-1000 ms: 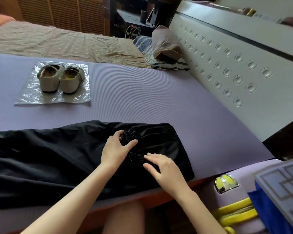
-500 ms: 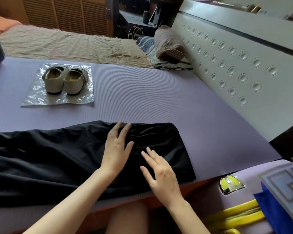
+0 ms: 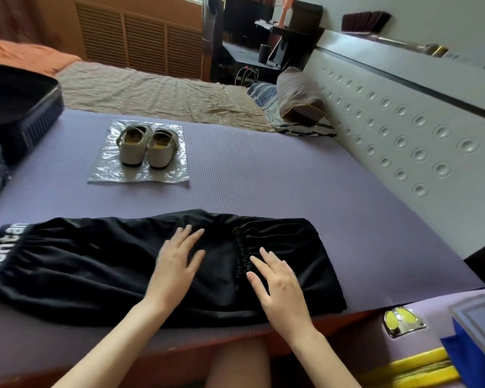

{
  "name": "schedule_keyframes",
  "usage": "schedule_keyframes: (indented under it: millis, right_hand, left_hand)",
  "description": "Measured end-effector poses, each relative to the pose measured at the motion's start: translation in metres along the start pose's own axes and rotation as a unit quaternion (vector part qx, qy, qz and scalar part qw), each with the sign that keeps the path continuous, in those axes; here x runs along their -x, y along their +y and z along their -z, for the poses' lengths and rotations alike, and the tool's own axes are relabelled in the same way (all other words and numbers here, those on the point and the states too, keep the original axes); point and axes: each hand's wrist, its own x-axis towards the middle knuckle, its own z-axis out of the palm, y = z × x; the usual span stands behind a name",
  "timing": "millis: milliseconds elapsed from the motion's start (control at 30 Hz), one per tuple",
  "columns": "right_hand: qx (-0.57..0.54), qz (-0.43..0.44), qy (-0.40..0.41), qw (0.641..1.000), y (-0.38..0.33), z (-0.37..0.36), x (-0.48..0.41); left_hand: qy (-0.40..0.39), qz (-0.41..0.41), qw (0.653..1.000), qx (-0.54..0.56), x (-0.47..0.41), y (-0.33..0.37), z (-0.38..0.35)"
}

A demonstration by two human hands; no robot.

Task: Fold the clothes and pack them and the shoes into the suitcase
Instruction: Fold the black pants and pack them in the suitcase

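Your left grip [image 3: 177,261] and right grip [image 3: 280,287] lay flat, released, on the part-folded trousers [image 3: 95,270]; the shoes [image 3: 146,148] beyond them were not yet packed.

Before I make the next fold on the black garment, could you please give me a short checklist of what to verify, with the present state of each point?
1. Hands free: left hand and right hand lie flat on the black garment, holding nothing: ok.
2. Fabric smooth: gathers show beside the elastic hem: not ok.
3. Bare purple mat beyond the garment: ok.
4. Shoes apart from the garment, on the plastic sheet: ok.
5. Space inside the suitcase: only its corner shows: cannot tell.
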Motion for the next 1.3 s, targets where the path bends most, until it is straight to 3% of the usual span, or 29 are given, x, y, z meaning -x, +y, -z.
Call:
schedule_keyframes:
  millis: [167, 300, 400, 500, 733, 833, 1000, 1133, 1300]
  right_hand:
    - [-0.036, 0.033, -0.070, 0.996, -0.062, -0.024, -0.022]
    - [-0.002, 0.036, -0.135, 0.990, -0.105, -0.057, -0.034]
    - [0.048, 0.021, -0.188, 0.981, -0.122, -0.081, -0.037]
    - [0.092, 0.019, -0.197, 0.976, -0.123, -0.100, -0.032]
    - [0.046, -0.009, -0.209, 0.977, -0.127, -0.096, -0.037]
    - [-0.034, 0.000, -0.176, 0.984, -0.145, -0.092, -0.035]
    - [-0.115, 0.085, -0.152, 0.978, -0.194, -0.097, -0.035]
    - [-0.255, 0.063, -0.106, 0.959, -0.216, -0.089, -0.046]
    - [-0.366, -0.017, -0.080, 0.927, -0.229, -0.057, -0.078]
  left_hand:
    - [0.070, 0.100, 0.984, -0.129, 0.026, -0.058, 0.083]
    - [0.099, 0.163, 0.956, -0.224, 0.046, -0.095, 0.129]
    - [0.098, 0.218, 0.943, -0.233, 0.061, -0.117, 0.153]
    - [0.103, 0.262, 0.940, -0.193, 0.073, -0.130, 0.163]
    - [0.174, 0.257, 0.943, -0.118, 0.077, -0.129, 0.170]
    - [0.236, 0.227, 0.944, -0.045, 0.076, -0.126, 0.179]
    - [0.323, 0.211, 0.921, 0.060, 0.075, -0.122, 0.186]
    - [0.366, 0.140, 0.915, 0.094, 0.066, -0.100, 0.186]
    - [0.380, 0.122, 0.895, 0.201, 0.059, -0.066, 0.172]
